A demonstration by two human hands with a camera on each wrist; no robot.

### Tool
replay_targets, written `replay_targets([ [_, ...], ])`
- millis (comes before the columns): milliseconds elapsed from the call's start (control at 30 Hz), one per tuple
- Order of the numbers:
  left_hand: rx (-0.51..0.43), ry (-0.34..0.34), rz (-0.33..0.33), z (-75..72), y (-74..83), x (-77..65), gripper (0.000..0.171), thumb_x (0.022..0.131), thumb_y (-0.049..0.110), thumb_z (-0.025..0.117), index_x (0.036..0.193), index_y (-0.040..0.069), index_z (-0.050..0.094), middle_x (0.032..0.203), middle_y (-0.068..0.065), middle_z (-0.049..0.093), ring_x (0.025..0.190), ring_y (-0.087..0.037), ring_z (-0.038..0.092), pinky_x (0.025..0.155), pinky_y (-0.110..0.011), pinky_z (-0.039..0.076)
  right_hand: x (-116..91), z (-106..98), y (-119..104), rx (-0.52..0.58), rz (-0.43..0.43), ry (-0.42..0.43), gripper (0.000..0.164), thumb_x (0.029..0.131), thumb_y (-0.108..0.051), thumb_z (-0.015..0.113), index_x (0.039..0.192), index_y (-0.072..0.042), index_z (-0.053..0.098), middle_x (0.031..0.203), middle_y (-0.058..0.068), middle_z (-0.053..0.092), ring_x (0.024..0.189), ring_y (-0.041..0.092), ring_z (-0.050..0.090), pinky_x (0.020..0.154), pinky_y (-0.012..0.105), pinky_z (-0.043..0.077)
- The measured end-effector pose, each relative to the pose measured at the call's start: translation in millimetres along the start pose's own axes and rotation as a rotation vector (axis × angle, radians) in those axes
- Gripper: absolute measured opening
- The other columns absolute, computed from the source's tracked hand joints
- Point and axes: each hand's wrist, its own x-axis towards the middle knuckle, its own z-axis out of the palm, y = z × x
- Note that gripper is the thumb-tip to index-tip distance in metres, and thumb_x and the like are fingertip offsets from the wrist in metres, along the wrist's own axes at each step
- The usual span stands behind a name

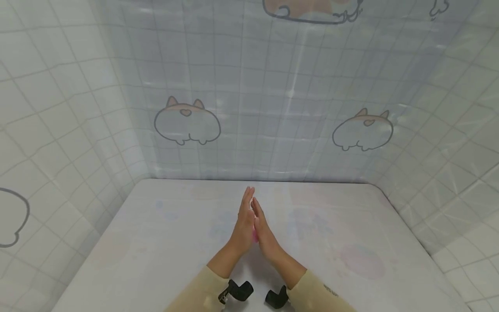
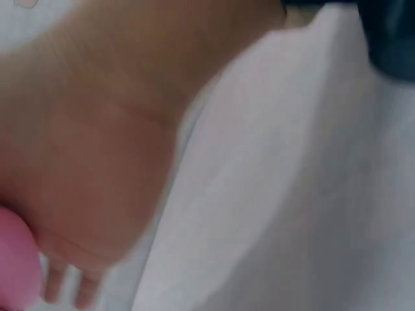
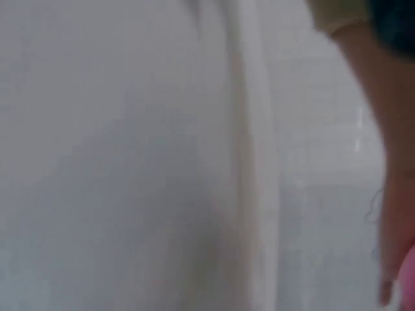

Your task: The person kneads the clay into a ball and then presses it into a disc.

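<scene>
Over the middle of the white table my left hand (image 1: 244, 225) and right hand (image 1: 266, 234) face each other palm to palm, fingers straight and pointing away from me. Between the palms sits a smooth, rounded pink lump (image 1: 255, 235), mostly hidden by the hands in the head view. In the left wrist view the pink lump (image 2: 16, 262) shows against the palm at the lower left. A sliver of the same pink lump (image 3: 408, 282) appears beside my right hand at the edge of the right wrist view. Its material cannot be told.
The white table (image 1: 156, 242) has faint coloured prints on its cover. Behind and beside it hang tiled-pattern sheets (image 1: 249, 108) with cartoon animals. Black camera mounts (image 1: 241, 291) sit at both wrists, below the cream sleeves (image 1: 202, 291).
</scene>
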Motion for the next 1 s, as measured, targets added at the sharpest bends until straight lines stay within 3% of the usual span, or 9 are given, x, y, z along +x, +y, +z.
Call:
replay_targets([
  [200, -0.009, -0.04, -0.09, 1.6, -3.6, -3.3, 0.065, 0.108, 0.05, 0.021, 0.161, 0.013, 0.014, 0.167, -0.01, 0.007, 0.152, -0.034, 0.007, 0.112, -0.071, 0.012, -1.7, -4.6, -18.3, 0.042, -0.148, 0.033, 0.071, 0.106, -0.056, 0.013, 0.162, -0.014, 0.001, 0.167, 0.013, 0.008, 0.152, 0.032, 0.009, 0.114, 0.067, 0.011],
  [433, 0.0, -0.119, -0.17, 9.0, -0.2, -10.4, 0.068, 0.106, 0.054, 0.028, 0.161, 0.015, 0.015, 0.167, -0.01, 0.011, 0.152, -0.036, 0.01, 0.111, -0.072, 0.012, 5.9, -19.1, -27.8, 0.027, -0.147, 0.129, 0.073, 0.105, -0.061, 0.014, 0.162, -0.016, 0.003, 0.166, 0.011, 0.013, 0.152, 0.03, 0.012, 0.117, 0.061, 0.011],
  [733, -0.018, -0.188, -0.102, 21.5, 5.7, -22.3, 0.066, 0.107, 0.053, 0.026, 0.161, 0.018, 0.012, 0.167, -0.008, 0.007, 0.151, -0.034, 0.014, 0.11, -0.073, 0.014, 18.2, -36.4, -11.3, 0.041, -0.083, 0.179, 0.071, 0.104, -0.063, 0.017, 0.162, -0.025, 0.006, 0.167, 0.006, 0.013, 0.152, 0.029, 0.009, 0.117, 0.063, 0.009],
  [933, -0.057, -0.171, -0.009, 21.4, 10.9, -21.7, 0.073, 0.107, 0.056, 0.021, 0.161, 0.01, 0.005, 0.167, -0.012, 0.005, 0.152, -0.032, 0.009, 0.111, -0.072, 0.012, 15.7, -34.3, 2.2, 0.068, 0.023, 0.122, 0.069, 0.104, -0.063, 0.017, 0.162, -0.028, 0.003, 0.167, 0.001, 0.009, 0.152, 0.031, 0.01, 0.114, 0.069, 0.008],
  [1000, -0.06, -0.155, 0.035, 20.5, 11.7, -19.2, 0.075, 0.107, 0.057, 0.02, 0.16, 0.007, 0.005, 0.167, -0.013, 0.005, 0.153, -0.031, 0.006, 0.111, -0.072, 0.01, 14.6, -32.0, 5.5, 0.082, 0.031, 0.099, 0.071, 0.104, -0.062, 0.017, 0.162, -0.024, 0.003, 0.168, 0.004, 0.006, 0.152, 0.032, 0.009, 0.114, 0.068, 0.007],
])
